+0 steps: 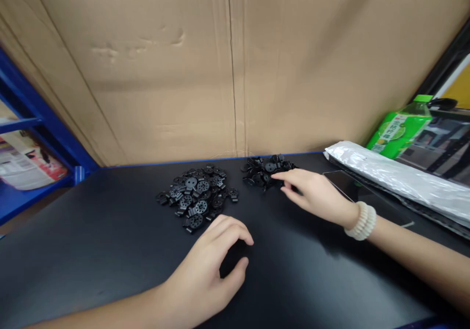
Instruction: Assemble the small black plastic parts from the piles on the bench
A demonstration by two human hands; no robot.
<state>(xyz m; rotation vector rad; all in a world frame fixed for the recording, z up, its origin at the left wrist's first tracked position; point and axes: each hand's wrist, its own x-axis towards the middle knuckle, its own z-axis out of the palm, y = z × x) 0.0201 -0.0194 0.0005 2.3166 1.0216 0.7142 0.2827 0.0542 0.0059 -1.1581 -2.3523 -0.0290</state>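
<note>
Two heaps of small black plastic parts lie on the black tabletop (121,231). The left heap (200,192) is made of round pieces with holes and short clip-like ends. A smaller right heap (266,167) sits near the cardboard at the back. My left hand (213,265) rests just in front of the left heap, thumb and fingers apart, with nothing between them. My right hand (316,192) reaches to the right heap, its index fingertip at the edge of the parts. Its thumb is spread from the index finger, and no part shows in it.
A cardboard sheet (165,74) stands along the back edge. To the right lie a silvery wrapped package (396,179), a clear flat sheet (367,197) and a green drink bottle (400,128). A blue shelf frame (47,118) borders the left side.
</note>
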